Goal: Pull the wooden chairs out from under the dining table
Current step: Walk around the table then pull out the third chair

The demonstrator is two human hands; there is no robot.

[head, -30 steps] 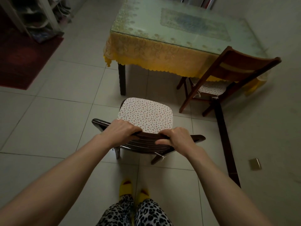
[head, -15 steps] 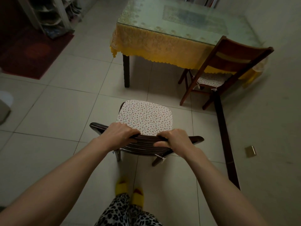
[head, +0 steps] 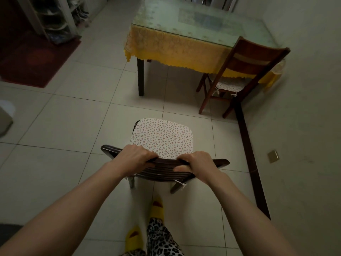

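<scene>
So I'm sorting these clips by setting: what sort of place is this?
Most likely a home dining area: a dining table with a yellow lace cloth, wooden chairs with tied cushions, a tiled floor, and the person in slippers.

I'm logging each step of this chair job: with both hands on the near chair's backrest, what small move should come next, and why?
Probably let go of the near chair: it already stands clear of the dining table on open tiles. The left hand and right hand grip its top rail, while the second chair has its seat under the tablecloth and likely needs pulling next.
</scene>
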